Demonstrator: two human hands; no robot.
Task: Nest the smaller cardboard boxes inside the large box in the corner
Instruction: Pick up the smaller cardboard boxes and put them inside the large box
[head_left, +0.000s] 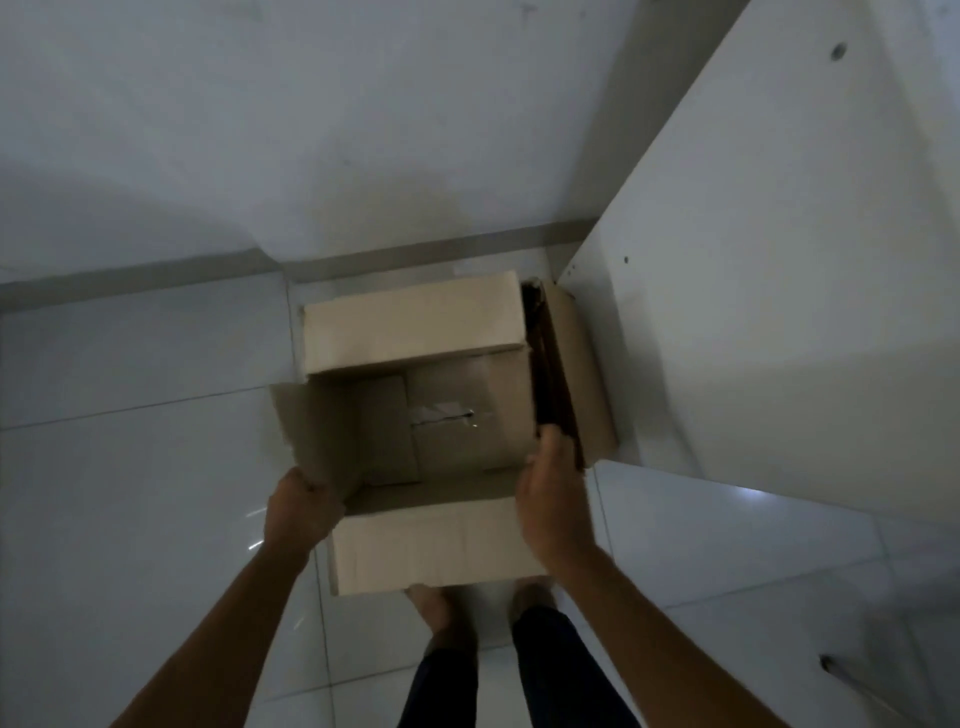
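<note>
Down on the tiled floor (130, 467), tucked into the corner between the wall (311, 130) and a white cabinet panel (779, 312), sits the large cardboard box (447, 415) with its top open; my bare feet stand just behind it. My left hand (301, 509) is closed tight on the near corner of the left flap (306, 426), fingers curled over the edge; my right hand (550, 499) lies flat against the right wall of the box near its near corner, fingers mostly straight and together, pressing more than pinching, and I cannot tell if any fingertip hooks over the rim. The far flap (415, 327) stands up toward the wall, the near flap (431, 545) hangs out toward me, and the right flap (576, 379) leans on the cabinet. Deep inside I can see the taped bottom and what may be a smaller box or a loose piece of card at the left; it is too dark to be sure. I think this box is light for its size, since it looks nearly empty; the walls are stiff but the flaps are floppy and bend at the fold, so pulling on a flap could tear it; the dry card should not slip. The best hold, I think, is on the two side walls, low near the corners, where the card is strongest.
</note>
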